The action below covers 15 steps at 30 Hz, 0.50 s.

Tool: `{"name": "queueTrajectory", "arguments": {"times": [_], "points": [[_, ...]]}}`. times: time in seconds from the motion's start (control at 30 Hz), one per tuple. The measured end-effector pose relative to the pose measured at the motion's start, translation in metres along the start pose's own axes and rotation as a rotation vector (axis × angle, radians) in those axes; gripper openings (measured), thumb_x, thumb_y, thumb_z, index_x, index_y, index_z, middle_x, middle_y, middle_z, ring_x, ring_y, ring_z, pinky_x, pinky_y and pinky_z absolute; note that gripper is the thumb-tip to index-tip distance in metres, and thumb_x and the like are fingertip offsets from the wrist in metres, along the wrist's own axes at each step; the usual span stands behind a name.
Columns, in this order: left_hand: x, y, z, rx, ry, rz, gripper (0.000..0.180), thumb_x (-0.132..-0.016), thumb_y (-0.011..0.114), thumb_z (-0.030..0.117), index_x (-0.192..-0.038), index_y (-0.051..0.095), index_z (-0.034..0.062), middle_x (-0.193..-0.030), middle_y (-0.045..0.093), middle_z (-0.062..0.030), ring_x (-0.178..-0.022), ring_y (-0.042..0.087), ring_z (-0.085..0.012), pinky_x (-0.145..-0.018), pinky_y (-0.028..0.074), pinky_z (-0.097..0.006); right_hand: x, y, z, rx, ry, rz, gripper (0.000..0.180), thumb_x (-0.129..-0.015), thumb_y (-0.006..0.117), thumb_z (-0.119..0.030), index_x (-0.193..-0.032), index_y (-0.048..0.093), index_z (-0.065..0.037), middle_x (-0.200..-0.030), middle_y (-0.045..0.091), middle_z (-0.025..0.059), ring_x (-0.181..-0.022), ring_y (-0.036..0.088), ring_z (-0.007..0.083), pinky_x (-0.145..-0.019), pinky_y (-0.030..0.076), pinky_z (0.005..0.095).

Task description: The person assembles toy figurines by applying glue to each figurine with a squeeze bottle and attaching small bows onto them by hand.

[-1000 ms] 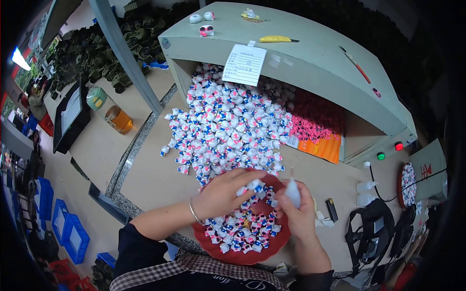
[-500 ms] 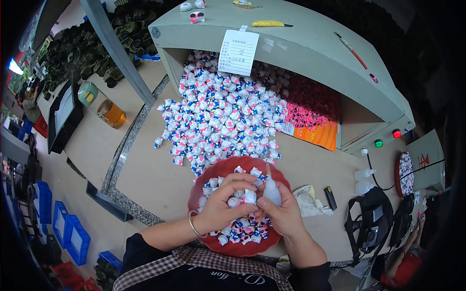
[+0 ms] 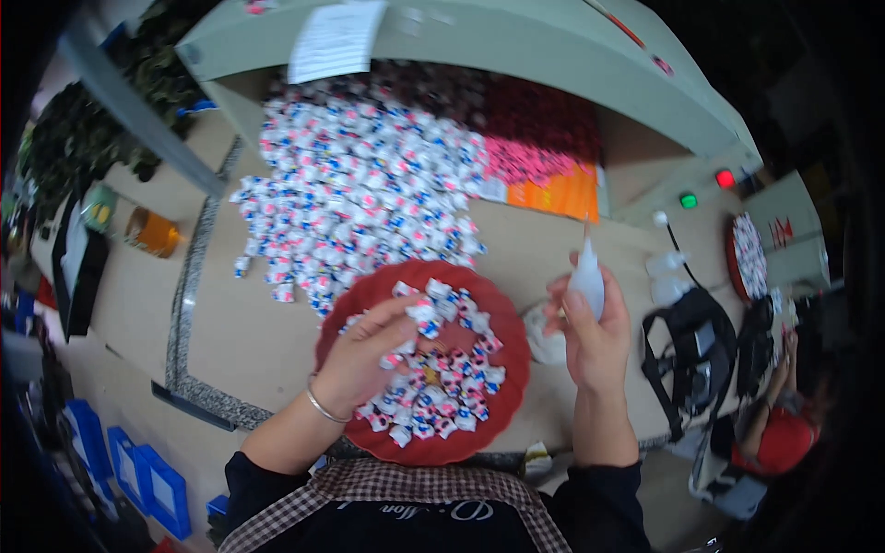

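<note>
Over the left part of a red scalloped bowl (image 3: 513, 355), my left hand (image 3: 359, 359) pinches a small white figurine (image 3: 424, 317) with pink and blue marks between thumb and fingers. My right hand (image 3: 597, 339) is off to the bowl's right, wrapped round a white squeeze bottle (image 3: 587, 284) whose thin nozzle points up. Many similar figurines (image 3: 461, 378) lie inside the bowl, some showing dark and pink parts. Beyond it, a large heap of white, blue and pink figurines (image 3: 369, 184) spreads out from under a grey-green shelf (image 3: 498, 51).
Pink pieces (image 3: 525, 161) lie by an orange sheet (image 3: 558, 192) under the shelf. A white cloth (image 3: 546, 339) sits right of the bowl. Farther right are plastic bottles (image 3: 667, 276), a black bag (image 3: 693, 364) and another person (image 3: 784, 433). An amber drink bottle (image 3: 152, 232) stands left.
My hands, close together over the bowl before, have come apart. The right one has moved right with the squeeze bottle; the left still holds a figurine. The whole view has shifted.
</note>
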<state>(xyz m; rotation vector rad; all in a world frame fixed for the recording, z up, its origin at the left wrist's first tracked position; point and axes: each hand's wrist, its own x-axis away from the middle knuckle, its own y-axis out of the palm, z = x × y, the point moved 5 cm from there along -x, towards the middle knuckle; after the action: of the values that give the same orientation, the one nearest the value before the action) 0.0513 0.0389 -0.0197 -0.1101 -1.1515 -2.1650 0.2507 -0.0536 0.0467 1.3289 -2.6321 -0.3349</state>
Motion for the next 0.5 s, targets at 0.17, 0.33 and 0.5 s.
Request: {"name": "queueTrajectory", "arguments": {"times": [0.17, 0.33, 0.5], "points": [[-0.006, -0.008, 0.004, 0.168, 0.069, -0.015, 0.028, -0.079, 0.049, 0.006, -0.107, 0.051, 0.0065, -0.094, 0.058, -0.0078, -0.085, 0.059, -0.0217, -0.08, 0.047, -0.033, 0.013, -0.032, -0.026, 0.004, -0.008, -0.056, 0.034, -0.08, 0.052, -0.004, -0.111, 0.039, 0.003, -0.089, 0.056, 0.0139, -0.073, 0.059, 0.0179, -0.056, 0.05, 0.0269], [-0.003, -0.006, 0.003, 0.204, 0.049, -0.033, 0.031, -0.081, 0.046, 0.009, -0.112, 0.045, 0.0055, -0.101, 0.054, -0.0156, -0.085, 0.059, -0.0225, -0.047, 0.047, -0.016, 0.061, -0.089, -0.019, -0.035, -0.005, -0.185, 0.033, -0.079, 0.052, -0.005, -0.109, 0.041, 0.003, -0.088, 0.056, 0.0151, -0.07, 0.059, 0.0189, -0.058, 0.05, 0.0271], [-0.01, 0.0, -0.006, 0.18, 0.038, 0.024, 0.033, -0.082, 0.045, 0.006, -0.115, 0.04, 0.0031, -0.104, 0.05, -0.0162, -0.084, 0.058, -0.0233, -0.05, 0.048, -0.015, 0.063, -0.125, 0.008, -0.142, -0.058, 0.076, 0.033, -0.081, 0.052, -0.01, -0.11, 0.041, 0.002, -0.088, 0.056, 0.0142, -0.069, 0.058, 0.0174, -0.056, 0.048, 0.0271]]}}
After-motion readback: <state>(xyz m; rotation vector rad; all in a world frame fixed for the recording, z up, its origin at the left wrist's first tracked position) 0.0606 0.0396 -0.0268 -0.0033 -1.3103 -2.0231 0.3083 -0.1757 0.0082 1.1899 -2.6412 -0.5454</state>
